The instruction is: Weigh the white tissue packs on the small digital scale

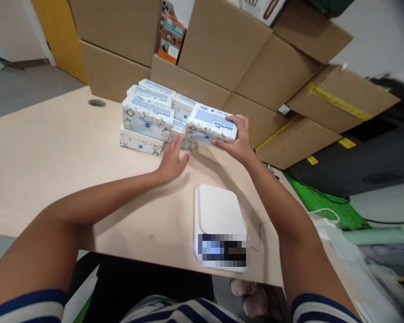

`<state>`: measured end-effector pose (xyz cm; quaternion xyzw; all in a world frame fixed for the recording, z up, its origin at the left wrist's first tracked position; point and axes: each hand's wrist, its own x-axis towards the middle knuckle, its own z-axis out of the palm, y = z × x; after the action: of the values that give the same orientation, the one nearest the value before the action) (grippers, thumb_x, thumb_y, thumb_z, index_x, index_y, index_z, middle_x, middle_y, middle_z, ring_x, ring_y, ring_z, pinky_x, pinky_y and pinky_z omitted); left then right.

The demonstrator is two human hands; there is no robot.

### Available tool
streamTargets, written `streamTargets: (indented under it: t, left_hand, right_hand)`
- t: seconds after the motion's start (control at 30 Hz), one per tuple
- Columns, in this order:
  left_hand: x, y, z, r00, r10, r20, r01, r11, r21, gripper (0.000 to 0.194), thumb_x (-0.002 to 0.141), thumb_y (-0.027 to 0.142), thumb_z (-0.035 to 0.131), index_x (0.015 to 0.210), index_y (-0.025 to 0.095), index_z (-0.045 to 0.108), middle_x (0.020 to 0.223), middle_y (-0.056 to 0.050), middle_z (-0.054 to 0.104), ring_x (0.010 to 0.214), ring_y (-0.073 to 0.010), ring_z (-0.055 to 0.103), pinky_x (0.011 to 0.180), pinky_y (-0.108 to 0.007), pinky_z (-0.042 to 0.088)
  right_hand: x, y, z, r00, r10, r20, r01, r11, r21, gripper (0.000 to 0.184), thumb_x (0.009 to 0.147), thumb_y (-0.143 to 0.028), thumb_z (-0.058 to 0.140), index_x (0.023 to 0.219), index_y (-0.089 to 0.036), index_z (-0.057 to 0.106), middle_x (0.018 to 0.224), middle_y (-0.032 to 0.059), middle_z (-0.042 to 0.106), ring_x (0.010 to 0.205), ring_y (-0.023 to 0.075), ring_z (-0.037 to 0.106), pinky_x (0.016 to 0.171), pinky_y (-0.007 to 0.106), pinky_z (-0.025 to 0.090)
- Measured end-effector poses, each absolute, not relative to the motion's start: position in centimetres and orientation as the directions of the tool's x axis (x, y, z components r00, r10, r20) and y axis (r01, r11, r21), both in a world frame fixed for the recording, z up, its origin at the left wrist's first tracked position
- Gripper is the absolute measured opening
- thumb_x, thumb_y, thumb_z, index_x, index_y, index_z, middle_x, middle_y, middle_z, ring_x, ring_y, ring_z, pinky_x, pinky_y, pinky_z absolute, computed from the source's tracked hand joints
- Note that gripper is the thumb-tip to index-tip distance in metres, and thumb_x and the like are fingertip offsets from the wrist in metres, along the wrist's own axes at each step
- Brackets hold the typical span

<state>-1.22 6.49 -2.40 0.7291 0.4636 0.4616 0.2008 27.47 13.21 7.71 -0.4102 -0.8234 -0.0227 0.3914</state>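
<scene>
My right hand [240, 139] grips a tissue pack [211, 123] by its right end, thumb in front and fingers over the top. The pack is white and blue with a floral side, and it is held up at the right of a stack of similar packs [148, 117]. Close to the front right corner of that stack is my left hand [173, 159], fingers apart and holding nothing; whether its fingertips touch a pack I cannot tell. Nearer to me lies a white digital scale [220, 211] with a bare plate and a blurred-out display.
Stacked cardboard boxes [222, 49] line the back of the table [121, 197]. An orange printed box [171, 40] sits among them. There is a round cable hole [97, 103] at back left. Plastic wrap [373, 269] lies at the right, near a green surface [330, 204].
</scene>
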Motion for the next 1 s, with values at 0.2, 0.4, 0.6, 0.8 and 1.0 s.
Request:
streamTargets:
  t: [0.2, 0.4, 0.6, 0.8, 1.0]
  left_hand:
    - [-0.1, 4.0, -3.7, 0.382, 0.891, 0.244, 0.647, -0.447, 0.618, 0.093, 0.108, 0.05, 0.058, 0.182, 0.002, 0.028, 0.195, -0.027, 0.023, 0.186, -0.0405, 0.02, 0.153, -0.057, 0.021]
    - [-0.5, 3.2, -3.0, 0.429, 0.894, 0.129, 0.689, -0.416, 0.593, 0.092, 0.113, 0.055, 0.049, 0.184, 0.002, 0.025, 0.197, -0.024, 0.023, 0.186, -0.0384, 0.019, 0.153, -0.054, 0.021]
    - [-0.7, 3.2, -3.0, 0.467, 0.88, 0.086, 0.686, -0.422, 0.593, 0.092, 0.114, 0.056, 0.047, 0.186, 0.004, 0.024, 0.197, -0.023, 0.021, 0.187, -0.037, 0.016, 0.154, -0.052, 0.021]
    - [-1.0, 3.3, -2.1, 0.481, 0.871, 0.099, 0.743, -0.465, 0.481, 0.077, 0.114, 0.051, 0.054, 0.177, 0.009, 0.047, 0.191, -0.021, 0.041, 0.183, -0.0357, 0.032, 0.151, -0.048, 0.03]
    - [-1.4, 3.3, -0.1, 0.626, 0.774, 0.096, 0.688, -0.606, 0.399, 0.062, 0.123, 0.05, 0.023, 0.146, 0.022, 0.074, 0.168, -0.012, 0.072, 0.163, -0.0306, 0.062, 0.141, -0.049, 0.045]
  right_hand:
    - [22.0, 20.5, 6.8, -0.381, 0.7, 0.604, 0.647, 0.668, -0.367, 0.113, 0.068, -0.11, 0.077, 0.145, -0.027, 0.078, 0.16, 0.021, 0.062, 0.16, 0.045, 0.058, 0.141, 0.066, 0.042]
    - [20.8, 21.8, 5.5, -0.407, 0.745, 0.528, 0.67, 0.637, -0.382, 0.09, 0.086, -0.096, 0.075, 0.142, -0.027, 0.087, 0.173, 0.0197, 0.065, 0.162, 0.0459, 0.062, 0.141, 0.066, 0.042]
    - [21.0, 18.2, 5.3, -0.428, 0.742, 0.516, 0.773, 0.596, -0.217, 0.074, 0.1, -0.07, 0.075, 0.162, -0.03, 0.073, 0.191, 0.0149, 0.043, 0.17, 0.0477, 0.053, 0.137, 0.072, 0.049]
    - [31.4, 3.5, 0.4, -0.179, 0.849, 0.497, 0.85, 0.389, -0.357, 0.072, 0.1, -0.083, 0.065, 0.148, -0.031, 0.081, 0.17, 0.018, 0.069, 0.158, 0.0481, 0.067, 0.131, 0.074, 0.055]
    - [35.4, -8.1, -4.0, 0.129, 0.983, 0.133, 0.617, 0.025, -0.787, 0.099, 0.099, -0.102, 0.044, 0.168, -0.033, 0.063, 0.153, 0.0189, 0.081, 0.151, 0.0411, 0.074, 0.131, 0.07, 0.054]
